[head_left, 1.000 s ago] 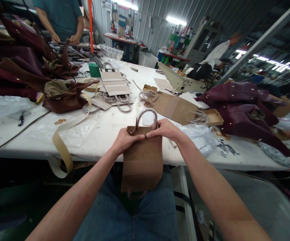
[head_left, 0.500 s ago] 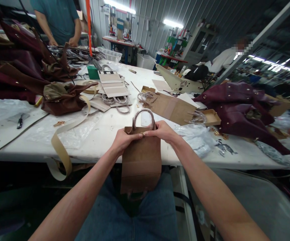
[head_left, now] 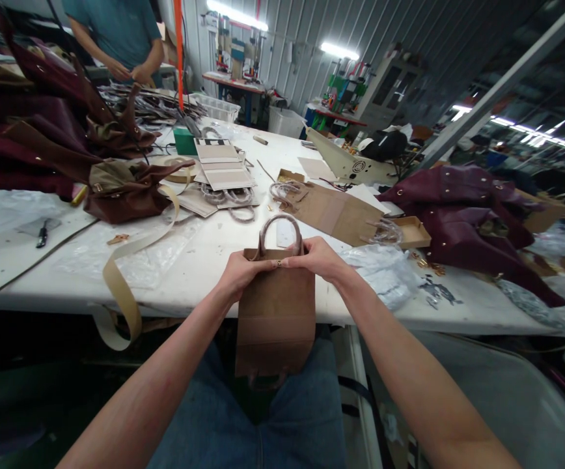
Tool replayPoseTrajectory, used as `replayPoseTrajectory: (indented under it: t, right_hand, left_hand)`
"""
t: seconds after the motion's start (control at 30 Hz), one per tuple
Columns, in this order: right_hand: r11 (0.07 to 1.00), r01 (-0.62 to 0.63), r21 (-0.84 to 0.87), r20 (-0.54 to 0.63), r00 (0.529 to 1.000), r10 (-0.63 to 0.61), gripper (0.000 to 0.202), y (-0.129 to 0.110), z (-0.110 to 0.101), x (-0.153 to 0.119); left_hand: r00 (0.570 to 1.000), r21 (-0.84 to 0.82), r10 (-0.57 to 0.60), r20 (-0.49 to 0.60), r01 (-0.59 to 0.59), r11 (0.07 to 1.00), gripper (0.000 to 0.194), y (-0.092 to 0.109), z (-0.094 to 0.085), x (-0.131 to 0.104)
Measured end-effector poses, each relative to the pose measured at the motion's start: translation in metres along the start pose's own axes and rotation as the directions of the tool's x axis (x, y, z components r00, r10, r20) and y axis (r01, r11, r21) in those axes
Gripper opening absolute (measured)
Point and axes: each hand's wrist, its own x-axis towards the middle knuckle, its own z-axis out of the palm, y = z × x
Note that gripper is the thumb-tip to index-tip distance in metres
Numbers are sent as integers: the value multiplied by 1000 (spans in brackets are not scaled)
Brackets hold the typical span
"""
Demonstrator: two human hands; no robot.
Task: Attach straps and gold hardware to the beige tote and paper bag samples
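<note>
A brown bag panel (head_left: pixel 276 312) hangs over the front edge of the table, with a wrapped handle (head_left: pixel 281 218) standing up at its top and another handle at its bottom end, near my lap. My left hand (head_left: pixel 244 272) grips the panel's top edge from the left. From the right, my right hand (head_left: pixel 317 258) holds the same edge. Both thumbs meet at a small gold metal piece (head_left: pixel 278 263) at the middle of the edge, partly covered by the thumb tips.
Stacked panels with handles (head_left: pixel 224 166) lie beyond my hands, and more brown panels (head_left: pixel 334 212) to the right. Maroon bags (head_left: pixel 463 202) lie at both sides. A tan strip (head_left: pixel 121 286) hangs off the edge. A person (head_left: pixel 116 39) stands across the table.
The view has shifted slightly. My hands keep their hold on the panel's top edge. Across the table, the person's hands have risen a little and come closer together.
</note>
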Motion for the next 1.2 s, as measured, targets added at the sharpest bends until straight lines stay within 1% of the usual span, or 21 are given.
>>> replayPoseTrajectory:
  t: [0.07, 0.13, 0.23, 0.27, 0.37, 0.43, 0.5, 0.63, 0.73, 0.8, 0.87, 0.93, 1.07, 1.2]
  right_hand:
    - [1000, 7, -6, 14, 1000, -7, 43, -1, 0, 2]
    - [1000, 17, -3, 12, 1000, -17, 47, -2, 2, 4]
    - [1000, 21, 23, -7, 1000, -21, 57, -4, 8, 2]
    - [999, 12, 34, -17, 1000, -11, 56, -4, 10, 1]
    - [999, -40, 30, -40, 998, 41, 46, -3, 12, -2]
    - [998, -65, 5, -33, 997, 65, 41, -2, 11, -3]
    - [998, -63, -10, -6, 998, 63, 39, -1, 10, -2]
    - [999, -39, -29, 17, 999, 40, 38, 1, 9, 1]
    - [997, -25, -78, -24, 999, 24, 40, 4, 10, 1]
    - [996, -26, -87, -63, 998, 20, 46, 7, 11, -1]
    - [998, -37, -58, -93, 995, 32, 53, 9, 12, -4]
    - [998, -55, -2, -100, 993, 55, 56, 10, 14, -7]
    - [994, -63, 94, -101, 992, 73, 56, 9, 18, -8]
    - [991, -37, 130, -145, 988, 56, 54, 9, 22, -9]
  left_hand:
    - [999, 9, -39, 25, 39, 999, 49, 5, -4, 0]
    - [997, 9, -71, 27, 70, 997, 52, 8, -8, 1]
    - [997, 14, -80, -8, 80, 997, 53, 7, -10, 2]
    - [997, 16, -73, -24, 73, 997, 52, 5, -9, 3]
    - [998, 27, -37, -40, 38, 999, 48, 0, -7, 5]
    - [1000, 47, -22, -18, 23, 999, 45, -1, -7, 6]
    - [1000, 74, -29, 10, 29, 997, 45, -1, -8, 8]
    - [999, 96, -31, 22, 28, 995, 41, -4, -11, 8]
    - [999, 81, 33, 22, -35, 996, 39, -11, -11, 7]
    - [997, 79, 71, 13, -72, 994, 38, -16, -10, 6]
    - [996, 86, 94, -3, -93, 992, 37, -20, -8, 6]
    - [994, 92, 109, -19, -107, 990, 35, -22, -6, 6]
    - [992, 92, 115, -43, -111, 990, 32, -21, -3, 6]
    - [994, 89, 102, -43, -98, 991, 34, -18, -2, 4]
